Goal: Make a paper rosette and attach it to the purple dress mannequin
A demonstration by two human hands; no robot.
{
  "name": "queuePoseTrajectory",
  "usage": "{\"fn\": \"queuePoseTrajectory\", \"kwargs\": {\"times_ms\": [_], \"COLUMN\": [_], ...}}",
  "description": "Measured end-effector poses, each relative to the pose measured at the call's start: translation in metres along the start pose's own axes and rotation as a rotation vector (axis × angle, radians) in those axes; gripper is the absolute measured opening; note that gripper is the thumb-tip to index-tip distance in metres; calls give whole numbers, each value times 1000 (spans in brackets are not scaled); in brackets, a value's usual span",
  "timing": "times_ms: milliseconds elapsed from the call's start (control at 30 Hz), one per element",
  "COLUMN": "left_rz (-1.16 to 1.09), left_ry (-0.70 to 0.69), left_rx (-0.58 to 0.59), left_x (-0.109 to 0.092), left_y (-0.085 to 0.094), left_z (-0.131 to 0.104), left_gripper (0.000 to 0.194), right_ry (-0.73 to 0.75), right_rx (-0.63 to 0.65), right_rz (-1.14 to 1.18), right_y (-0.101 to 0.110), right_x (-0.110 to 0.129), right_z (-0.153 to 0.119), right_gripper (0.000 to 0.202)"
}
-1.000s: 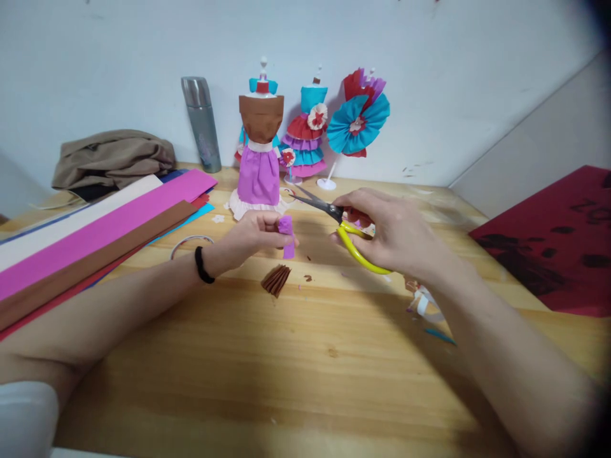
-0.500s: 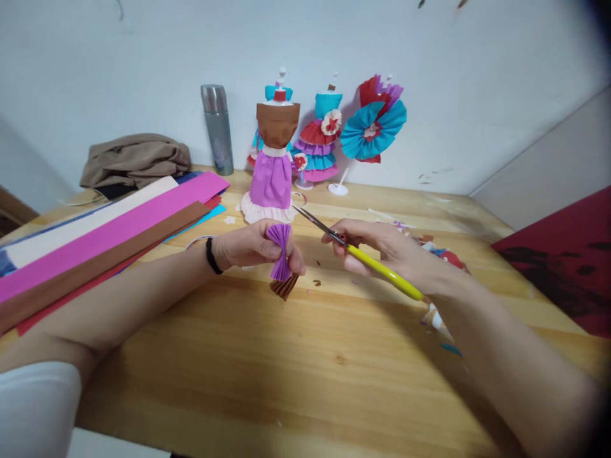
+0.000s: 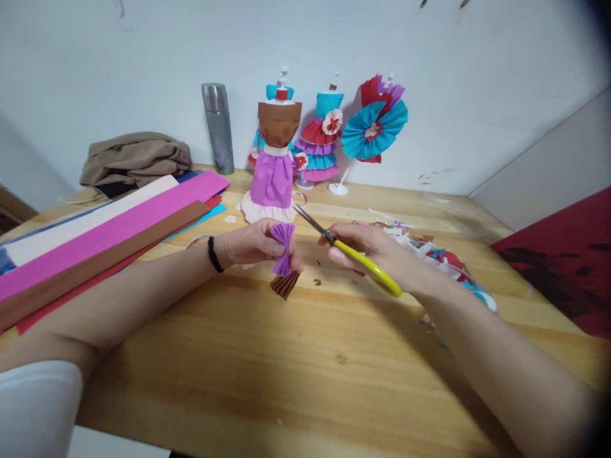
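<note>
Pinched in my left hand (image 3: 255,245) are a pleated purple paper piece (image 3: 284,249), fanned at both ends, and a pleated brown piece (image 3: 285,285) that sticks out below it. My right hand (image 3: 365,248) holds yellow-handled scissors (image 3: 363,259), their blades pointing up and left, a short way right of the purple piece and not touching it. Behind my left hand stands a small dress form (image 3: 274,152) with a brown top, a purple skirt and a pale ruffled hem.
Long coloured paper strips (image 3: 119,238) and a brown cloth (image 3: 136,159) lie at the left. A flask (image 3: 218,130) and more dressed forms (image 3: 319,143) stand by the wall. Paper scraps (image 3: 443,261) lie beyond my right forearm.
My right hand has shifted slightly left and the scissors have turned in it, so their yellow handle loops show more. More of the scraps is uncovered. My left hand has barely moved.
</note>
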State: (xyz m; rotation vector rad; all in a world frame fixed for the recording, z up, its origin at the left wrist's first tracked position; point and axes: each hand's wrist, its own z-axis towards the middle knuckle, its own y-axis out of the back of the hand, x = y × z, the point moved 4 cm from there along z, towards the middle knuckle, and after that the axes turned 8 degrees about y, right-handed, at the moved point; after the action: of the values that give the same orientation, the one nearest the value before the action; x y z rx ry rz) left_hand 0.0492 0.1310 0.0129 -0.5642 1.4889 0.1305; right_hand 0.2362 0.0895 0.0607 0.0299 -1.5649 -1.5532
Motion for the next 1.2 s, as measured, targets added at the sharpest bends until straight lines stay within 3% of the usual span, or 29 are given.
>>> {"fn": "queuePoseTrajectory", "kwargs": {"times_ms": [200,367,500,567,633,700,800,867,967,1200], "left_rz": [-26,-54,-69,-54,-26,6,18,-4,-30,-51], "left_ry": [-3,0,-42,-74,-111,-140,-156,-160,-159,-133], "left_rx": [-148,-299,-442,-518,-568,-584,-580,-568,-560,-577], "left_x": [6,8,12,13,14,14,18,21,25,25], "left_y": [2,1,8,11,12,10,4,-1,-6,-8], "left_z": [2,5,7,8,8,9,10,11,13,14], "left_gripper": [29,31,34,36,35,30,29,29,29,30], "right_ry": [-357,-343,-380,-407,-376,-248,4,60,29,-70], "right_rx": [259,438,457,368,166,-85,-348,-423,-478,-525], "right_rz": [-546,-640,-716,-785,-732,-468,33,183,258,275], "right_y": [-1,-11,-6,-1,0,-6,-25,-38,-50,-51], "right_x": [-20,-23,-14,-7,1,9,15,12,6,0], "right_z": [-3,-7,-8,-7,-4,0,4,6,8,8], "right_gripper": [26,33,27,27,30,31,46,53,45,22]}}
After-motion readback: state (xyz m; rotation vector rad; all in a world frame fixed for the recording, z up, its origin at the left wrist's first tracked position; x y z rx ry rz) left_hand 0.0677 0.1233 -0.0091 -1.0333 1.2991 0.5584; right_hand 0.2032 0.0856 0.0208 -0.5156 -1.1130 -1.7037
